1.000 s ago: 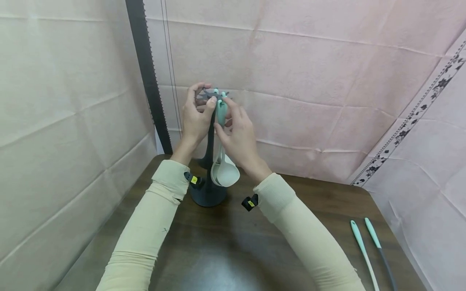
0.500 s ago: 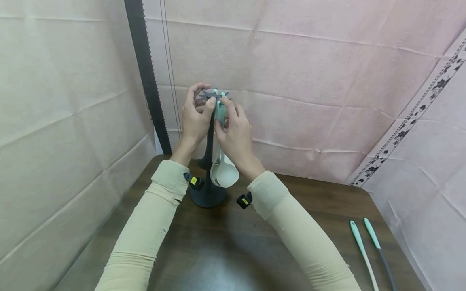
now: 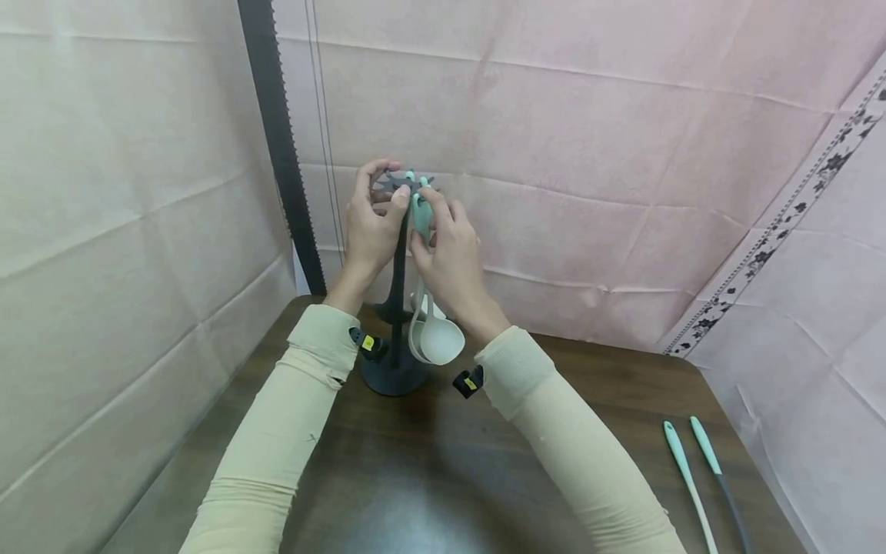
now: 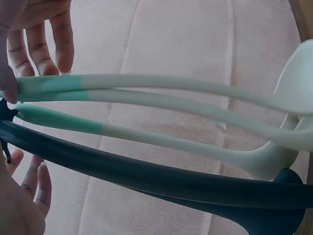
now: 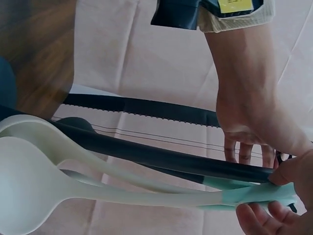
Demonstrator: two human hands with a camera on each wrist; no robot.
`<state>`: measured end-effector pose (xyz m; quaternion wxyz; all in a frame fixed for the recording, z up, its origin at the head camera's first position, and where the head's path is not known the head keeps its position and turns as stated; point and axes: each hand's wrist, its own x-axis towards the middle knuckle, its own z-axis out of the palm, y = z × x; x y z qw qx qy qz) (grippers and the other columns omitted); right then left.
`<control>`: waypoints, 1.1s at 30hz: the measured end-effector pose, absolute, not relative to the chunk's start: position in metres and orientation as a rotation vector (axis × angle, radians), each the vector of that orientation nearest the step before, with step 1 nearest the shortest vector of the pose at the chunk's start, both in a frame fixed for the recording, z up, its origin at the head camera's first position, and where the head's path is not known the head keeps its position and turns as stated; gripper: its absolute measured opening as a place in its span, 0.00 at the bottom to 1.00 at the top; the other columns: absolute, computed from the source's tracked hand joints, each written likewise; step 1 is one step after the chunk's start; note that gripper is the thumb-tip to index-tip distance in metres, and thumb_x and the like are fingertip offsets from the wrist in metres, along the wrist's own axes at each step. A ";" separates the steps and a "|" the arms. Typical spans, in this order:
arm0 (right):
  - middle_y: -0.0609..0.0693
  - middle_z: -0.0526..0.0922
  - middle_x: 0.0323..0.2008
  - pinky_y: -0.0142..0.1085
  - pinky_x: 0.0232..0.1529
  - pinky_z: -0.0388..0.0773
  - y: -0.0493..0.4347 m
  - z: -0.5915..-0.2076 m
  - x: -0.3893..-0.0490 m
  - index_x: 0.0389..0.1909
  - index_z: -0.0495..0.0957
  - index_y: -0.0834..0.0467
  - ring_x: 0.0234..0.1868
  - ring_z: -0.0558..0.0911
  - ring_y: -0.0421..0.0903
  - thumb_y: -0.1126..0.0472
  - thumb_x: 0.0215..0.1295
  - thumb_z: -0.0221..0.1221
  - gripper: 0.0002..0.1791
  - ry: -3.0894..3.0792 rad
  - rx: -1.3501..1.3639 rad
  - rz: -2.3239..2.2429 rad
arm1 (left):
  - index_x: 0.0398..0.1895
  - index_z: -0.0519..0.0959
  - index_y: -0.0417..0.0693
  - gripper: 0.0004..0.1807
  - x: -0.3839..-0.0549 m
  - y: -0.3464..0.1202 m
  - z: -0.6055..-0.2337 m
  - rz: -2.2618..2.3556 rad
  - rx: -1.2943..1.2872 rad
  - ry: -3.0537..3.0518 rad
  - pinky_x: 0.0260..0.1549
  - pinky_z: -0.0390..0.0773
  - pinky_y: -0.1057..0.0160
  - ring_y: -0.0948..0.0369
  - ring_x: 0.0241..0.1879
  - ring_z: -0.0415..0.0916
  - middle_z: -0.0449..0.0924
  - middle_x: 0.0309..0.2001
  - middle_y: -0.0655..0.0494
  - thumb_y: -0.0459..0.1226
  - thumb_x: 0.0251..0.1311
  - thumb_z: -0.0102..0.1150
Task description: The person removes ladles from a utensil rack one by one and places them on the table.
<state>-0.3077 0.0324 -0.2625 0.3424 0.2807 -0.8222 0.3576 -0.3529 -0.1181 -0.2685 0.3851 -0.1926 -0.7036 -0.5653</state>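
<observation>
Clearly, the right hand point(image 3: 453, 254), upper centre of the frame, is nearer: its bent fingers and thumb pinch the mint handle of the white ladle point(image 3: 443, 342), whose long axis drops nearly vertically beneath them. Just left, the left hand point(image 3: 374, 227) grips the dark stand's point(image 3: 399, 269) top, fingers curved.

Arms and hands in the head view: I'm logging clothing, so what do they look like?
The left sleeve and right sleeve are long, pale cream and creased; the left has a small dark x-like mark. A boxy black device with a yellow label sits at each cuff. The left hand and right hand are ungloved.
</observation>
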 end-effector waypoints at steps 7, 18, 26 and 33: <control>0.58 0.77 0.44 0.44 0.34 0.80 0.036 -0.258 -0.307 0.72 0.71 0.52 0.36 0.80 0.49 0.65 0.69 0.63 0.31 -2.158 0.741 0.859 | 0.72 0.69 0.48 0.40 -0.354 -0.120 -0.268 -1.424 -0.489 -1.788 0.47 0.82 0.58 0.58 0.52 0.84 0.77 0.67 0.67 0.60 0.62 0.53; 0.57 0.76 0.44 0.46 0.34 0.80 0.041 -0.258 -0.305 0.72 0.71 0.54 0.36 0.79 0.50 0.65 0.68 0.62 0.31 -2.167 0.748 0.822 | 0.72 0.70 0.46 0.41 -0.353 -0.117 -0.267 -1.408 -0.491 -1.791 0.48 0.83 0.57 0.57 0.50 0.84 0.78 0.67 0.65 0.61 0.61 0.53; 0.57 0.75 0.43 0.44 0.35 0.79 0.041 -0.258 -0.303 0.73 0.70 0.52 0.36 0.80 0.50 0.64 0.69 0.63 0.32 -2.169 0.750 0.883 | 0.71 0.71 0.52 0.38 -0.352 -0.117 -0.269 -1.398 -0.478 -1.799 0.47 0.83 0.60 0.59 0.50 0.84 0.76 0.69 0.69 0.61 0.62 0.53; 0.57 0.76 0.41 0.43 0.36 0.78 0.040 -0.255 -0.302 0.72 0.71 0.52 0.37 0.80 0.52 0.65 0.68 0.63 0.32 -2.159 0.779 0.924 | 0.71 0.71 0.51 0.38 -0.352 -0.120 -0.270 -1.381 -0.469 -1.802 0.48 0.82 0.61 0.58 0.50 0.84 0.77 0.69 0.67 0.61 0.63 0.53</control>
